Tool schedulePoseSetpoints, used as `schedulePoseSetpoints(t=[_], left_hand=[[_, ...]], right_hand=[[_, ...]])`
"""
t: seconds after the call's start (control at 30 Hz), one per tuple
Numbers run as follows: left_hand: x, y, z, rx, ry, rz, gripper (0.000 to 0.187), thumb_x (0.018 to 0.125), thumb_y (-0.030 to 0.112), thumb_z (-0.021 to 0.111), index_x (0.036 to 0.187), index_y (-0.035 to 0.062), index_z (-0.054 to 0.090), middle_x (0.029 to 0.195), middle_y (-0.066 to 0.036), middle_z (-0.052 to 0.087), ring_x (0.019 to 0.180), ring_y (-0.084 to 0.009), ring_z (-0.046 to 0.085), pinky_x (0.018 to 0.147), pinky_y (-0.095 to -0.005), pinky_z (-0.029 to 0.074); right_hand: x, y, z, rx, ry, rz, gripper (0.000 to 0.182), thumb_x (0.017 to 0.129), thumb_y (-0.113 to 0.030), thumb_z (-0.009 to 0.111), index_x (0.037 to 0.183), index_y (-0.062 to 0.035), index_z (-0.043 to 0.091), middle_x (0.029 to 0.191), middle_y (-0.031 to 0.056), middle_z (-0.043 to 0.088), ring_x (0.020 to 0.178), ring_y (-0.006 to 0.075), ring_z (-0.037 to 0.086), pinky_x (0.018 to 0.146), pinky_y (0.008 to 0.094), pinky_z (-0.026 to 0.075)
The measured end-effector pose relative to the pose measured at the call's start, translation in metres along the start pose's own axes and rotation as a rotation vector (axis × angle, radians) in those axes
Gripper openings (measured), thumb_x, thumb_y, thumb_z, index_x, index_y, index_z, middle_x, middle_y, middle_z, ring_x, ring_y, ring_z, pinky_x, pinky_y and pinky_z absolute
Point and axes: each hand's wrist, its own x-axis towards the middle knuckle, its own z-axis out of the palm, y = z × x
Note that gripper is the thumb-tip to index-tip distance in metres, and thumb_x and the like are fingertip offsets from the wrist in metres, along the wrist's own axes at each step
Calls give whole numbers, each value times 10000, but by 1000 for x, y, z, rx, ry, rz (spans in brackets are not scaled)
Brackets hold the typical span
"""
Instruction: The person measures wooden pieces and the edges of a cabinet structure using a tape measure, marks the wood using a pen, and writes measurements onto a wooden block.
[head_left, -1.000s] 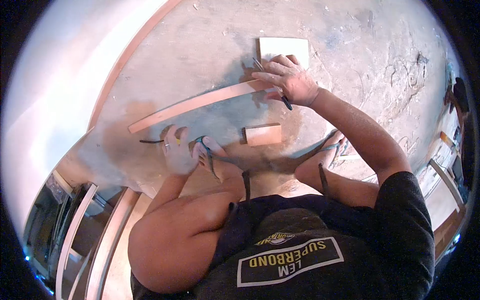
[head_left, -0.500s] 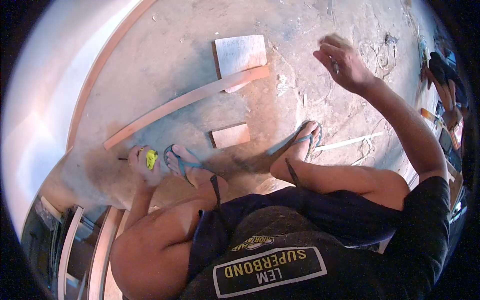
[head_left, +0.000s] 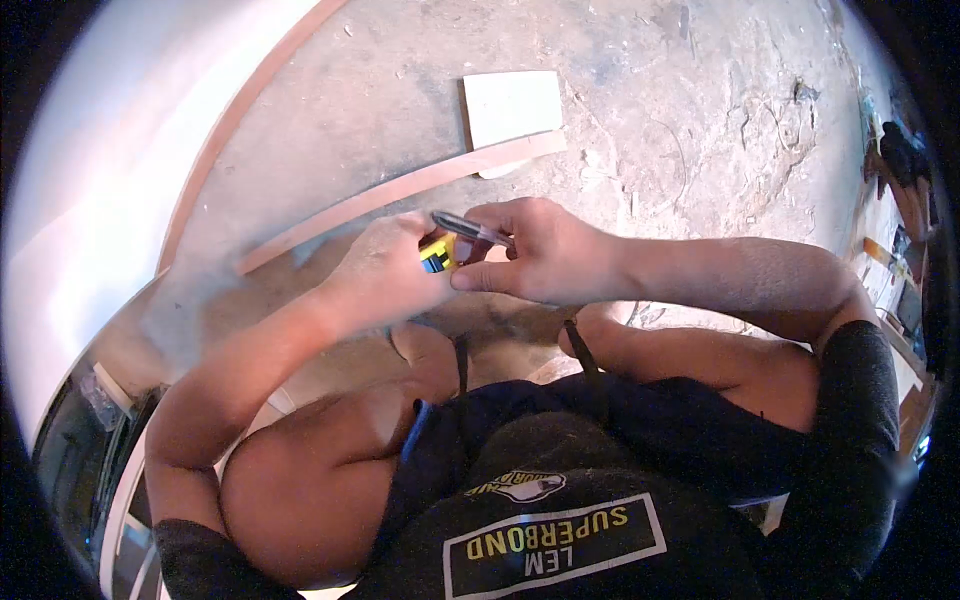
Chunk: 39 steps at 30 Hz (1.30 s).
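Note:
Both of my hands meet in front of my knees. My left hand [head_left: 385,265] is closed round a small yellow and black tape measure [head_left: 437,257]. A dark pen [head_left: 468,229] slants out of my right hand [head_left: 555,250], its end pointing left over the tape measure. The thumb and fingers of that hand are right at the tape measure's side, and the gap between the hands is partly hidden. Beyond them a long wooden strip [head_left: 400,193] lies on the floor, its far end overlapping a pale board [head_left: 512,108].
Concrete floor [head_left: 660,110] with cracks and scraps spreads ahead. A long wooden edge [head_left: 225,120] runs along the pale surface at left. Dark items and timber [head_left: 110,400] stand at lower left. Another person [head_left: 905,170] is at the far right edge.
My left hand has come up and right with the tape measure. My right hand has come down and left to meet it, the pen now plainly visible. The small wood block is now hidden.

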Motion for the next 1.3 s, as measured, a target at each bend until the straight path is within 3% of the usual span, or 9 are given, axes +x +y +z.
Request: schedulePoseSetpoints(t=[0.13,0.23,0.33,0.47,0.57,0.7,0.9,1.0,1.3], left_hand=[[3,7,26,-96,44,-47,634,810,179,802,1360,28,525,1082,-233,684,996,-366,686,900,-449,534],[1,10,34,-19,86,-30,733,799,187,816,1411,64,434,1109,-246,673,988,-407,692,888,-475,541],[4,7,36,-89,165,129,808,813,262,833,1432,22,374,999,-249,693,957,-460,691,832,-523,542],[8,-5,36,9,284,193,732,849,418,812,1358,22,466,997,-237,697,946,-440,698,816,-508,548],[15,-34,18,154,274,-16,577,914,577,701,1140,49,642,889,-218,707,878,-400,721,795,-503,565],[17,-116,-5,531,391,-155,428,973,470,646,1072,54,679,908,-220,724,864,-429,710,781,-546,550],[14,-152,-21,587,422,-298,406,966,470,652,982,66,636,942,-189,676,934,-423,649,795,-535,499],[15,-164,-14,579,440,-213,420,962,474,655,942,58,605,927,-183,652,906,-415,635,766,-540,487],[19,-166,-12,545,438,-315,453,984,495,626,969,42,639,964,-221,687,938,-438,659,801,-532,507]], right_hand=[[-6,30,14,-139,247,-101,417,832,-315,870,1098,-45,695,1027,140,728,952,190,678,837,361,527],[-4,24,10,-8,156,71,440,777,-313,908,1049,-39,696,1028,128,721,989,205,669,885,364,516],[5,37,13,23,151,-25,419,763,-281,916,1023,-37,696,994,109,714,929,202,653,841,363,519],[14,37,-10,124,124,63,407,747,-267,935,998,-48,702,913,53,710,843,139,633,796,321,513],[25,79,-48,56,224,45,140,953,-214,765,969,-79,799,927,33,758,899,130,651,834,299,525],[13,124,-118,-266,354,382,267,986,-295,724,1065,-42,755,944,94,728,888,161,660,811,352,540],[7,182,-140,-442,451,216,329,970,-348,707,1085,-40,716,984,160,719,891,282,677,825,410,527],[9,185,-140,-405,403,258,301,989,-314,704,1042,-19,696,961,116,709,914,211,642,849,392,502],[-1,183,-153,-486,402,233,299,996,-318,694,997,-20,682,935,108,685,872,210,619,824,388,491]])
